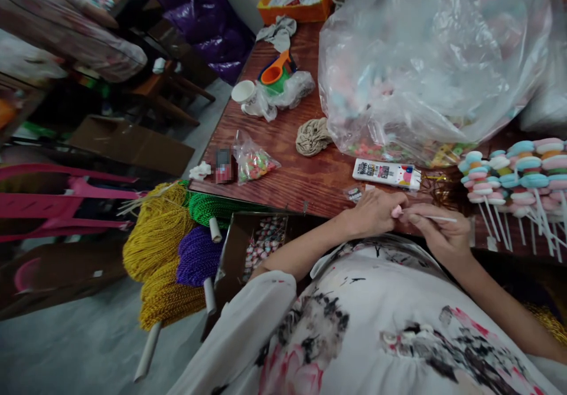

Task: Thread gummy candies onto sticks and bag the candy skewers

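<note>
My left hand [376, 211] is closed at the table's front edge, pinching a small pink marshmallow-like piece [397, 211]. Just right of it, my right hand [445, 235] grips a thin white stick [443, 218] that points toward the pink piece. Whether the stick's tip goes into the piece is hidden by my fingers. Farther right lie several finished-looking skewers [525, 173] of stacked pastel discs, their white sticks hanging over the edge. A white printed tube or packet [386, 173] lies just beyond my hands.
Behind sits a large clear plastic bag [425, 58] of pastel pieces. Left on the table are a small candy bag [254, 162], a beige cloth bundle [312, 136], a white cup [244, 92] and an orange basket [295, 8]. Below hang yellow cord bundles [155, 235] beside a cardboard box [234, 238].
</note>
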`<state>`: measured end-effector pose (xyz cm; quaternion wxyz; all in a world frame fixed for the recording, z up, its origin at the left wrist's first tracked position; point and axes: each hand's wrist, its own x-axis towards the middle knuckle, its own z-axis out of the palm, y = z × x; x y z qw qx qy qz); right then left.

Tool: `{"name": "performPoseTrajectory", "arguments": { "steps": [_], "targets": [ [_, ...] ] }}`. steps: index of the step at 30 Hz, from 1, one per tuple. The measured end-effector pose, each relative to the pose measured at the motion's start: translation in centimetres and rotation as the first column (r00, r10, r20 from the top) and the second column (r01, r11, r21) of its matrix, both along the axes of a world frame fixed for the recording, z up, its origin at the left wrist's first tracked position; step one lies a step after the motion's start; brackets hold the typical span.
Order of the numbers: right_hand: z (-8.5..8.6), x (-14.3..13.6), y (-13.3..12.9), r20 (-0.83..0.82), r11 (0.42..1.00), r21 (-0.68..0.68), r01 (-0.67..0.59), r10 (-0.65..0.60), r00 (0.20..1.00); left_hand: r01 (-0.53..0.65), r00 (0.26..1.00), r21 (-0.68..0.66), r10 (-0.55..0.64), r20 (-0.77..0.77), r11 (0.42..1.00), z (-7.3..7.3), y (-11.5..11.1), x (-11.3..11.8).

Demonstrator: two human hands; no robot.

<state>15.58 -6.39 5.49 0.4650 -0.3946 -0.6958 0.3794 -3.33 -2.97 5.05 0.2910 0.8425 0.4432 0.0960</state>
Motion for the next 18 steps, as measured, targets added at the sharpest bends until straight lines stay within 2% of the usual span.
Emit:
{"name": "performPoseTrajectory", "arguments": {
  "steps": [2, 3, 4, 5, 6, 7, 8, 9, 10, 11, 12, 14, 15, 16, 17, 18],
  "targets": [
    [1.6, 1.3, -0.2, 0.048, 0.985, 0.014, 0.174, -0.175, 0.983, -0.014, 0.999, -0.092, 0.01, -0.04, 0.996, 0.6, 0.4, -0.2],
    [2.6, 2.1, -0.3, 0.102, 0.956, 0.097, 0.276, -0.286, 0.953, -0.019, 0.998, -0.149, 0.008, -0.069, 0.989, 0.9, 0.6, -0.4],
    [3.3, 2.8, -0.3, 0.18, 0.914, 0.246, 0.322, -0.369, 0.912, -0.012, 0.995, -0.208, -0.008, -0.097, 0.978, 1.4, 1.0, -0.5],
    [3.9, 3.4, -0.2, 0.301, 0.876, 0.401, 0.268, -0.402, 0.865, 0.013, 0.992, -0.259, -0.045, -0.118, 0.966, 1.8, 1.4, -0.6],
    [4.1, 3.9, -0.1, 0.442, 0.854, 0.503, 0.136, -0.389, 0.808, 0.058, 0.986, -0.299, -0.101, -0.131, 0.952, 2.3, 1.8, -0.5],
    [4.0, 4.1, 0.1, 0.578, 0.84, 0.54, -0.039, -0.337, 0.743, 0.114, 0.975, -0.323, -0.168, -0.143, 0.94, 2.8, 2.3, -0.3],
    [3.6, 4.1, 0.3, 0.702, 0.849, 0.491, -0.193, -0.255, 0.665, 0.173, 0.959, -0.325, -0.234, -0.159, 0.93, 3.3, 2.9, 0.0],
    [2.8, 4.0, 0.5, 0.772, 0.86, 0.423, -0.287, -0.176, 0.61, 0.225, 0.938, -0.309, -0.291, -0.187, 0.924, 3.9, 3.4, 0.3],
    [1.8, 3.7, 0.7, 0.792, 0.877, 0.369, -0.308, -0.123, 0.598, 0.267, 0.917, -0.272, -0.331, -0.224, 0.924, 4.6, 3.9, 0.6],
    [0.7, 3.3, 1.0, 0.773, 0.906, 0.329, -0.264, -0.099, 0.626, 0.299, 0.9, -0.204, -0.346, -0.264, 0.932, 5.3, 4.3, 0.9],
    [-0.4, 2.9, 1.3, 0.708, 0.937, 0.298, -0.181, -0.09, 0.7, 0.323, 0.894, -0.1, -0.338, -0.293, 0.941, 6.2, 4.7, 0.9],
    [-2.4, 1.8, 1.9, 0.458, 0.988, 0.151, 0.018, -0.086, 0.885, 0.346, 0.913, 0.171, -0.289, -0.287, 0.922, 8.0, 5.1, 0.6],
    [-3.2, 1.2, 2.2, 0.285, 0.994, 0.025, 0.11, -0.112, 0.952, 0.323, 0.937, 0.314, -0.254, -0.241, 0.893, 8.8, 5.1, 0.1],
    [-3.9, 0.6, 2.4, 0.104, 0.978, -0.125, 0.168, -0.155, 0.982, 0.26, 0.965, 0.452, -0.21, -0.159, 0.853, 9.4, 5.0, -0.5],
    [-4.4, 0.0, 2.6, -0.066, 0.943, -0.277, 0.185, -0.211, 0.975, 0.151, 0.987, 0.563, -0.152, -0.045, 0.813, 9.7, 4.9, -1.2],
    [-4.7, -0.6, 2.7, -0.212, 0.899, -0.408, 0.157, -0.261, 0.942, -0.016, 0.99, 0.64, -0.079, 0.119, 0.768, 9.7, 4.7, -1.9]
  ]
}}
